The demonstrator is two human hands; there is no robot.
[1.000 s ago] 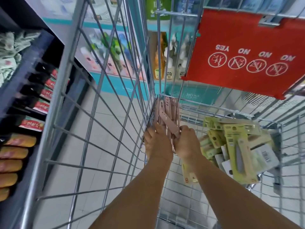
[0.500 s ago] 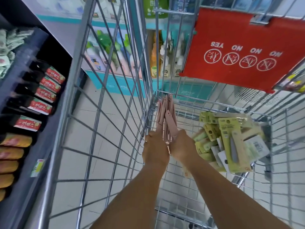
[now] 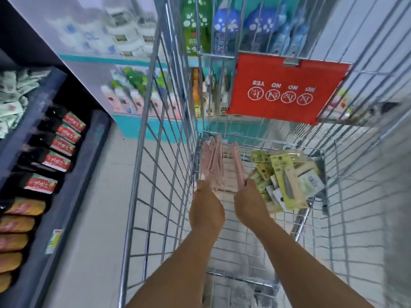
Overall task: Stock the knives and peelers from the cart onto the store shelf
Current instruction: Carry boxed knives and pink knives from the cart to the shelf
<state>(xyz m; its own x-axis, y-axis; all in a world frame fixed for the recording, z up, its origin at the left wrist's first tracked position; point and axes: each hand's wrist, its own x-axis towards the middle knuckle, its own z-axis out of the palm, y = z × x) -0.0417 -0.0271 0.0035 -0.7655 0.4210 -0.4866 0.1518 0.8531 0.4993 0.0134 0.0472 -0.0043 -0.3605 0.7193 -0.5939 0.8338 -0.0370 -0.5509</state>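
At frame centre, inside the cart (image 3: 155, 174), the left hand (image 3: 205, 210) and right hand (image 3: 249, 203) clamp a fanned pink packet stack (image 3: 220, 167) between them, apparently to lift all together.

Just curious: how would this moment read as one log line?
stage: picking | hands: left and right bracket pink packs | cart: green packs remain

Bright even store light, motion blur esp. at edges, wide-angle bend, smeary detail.
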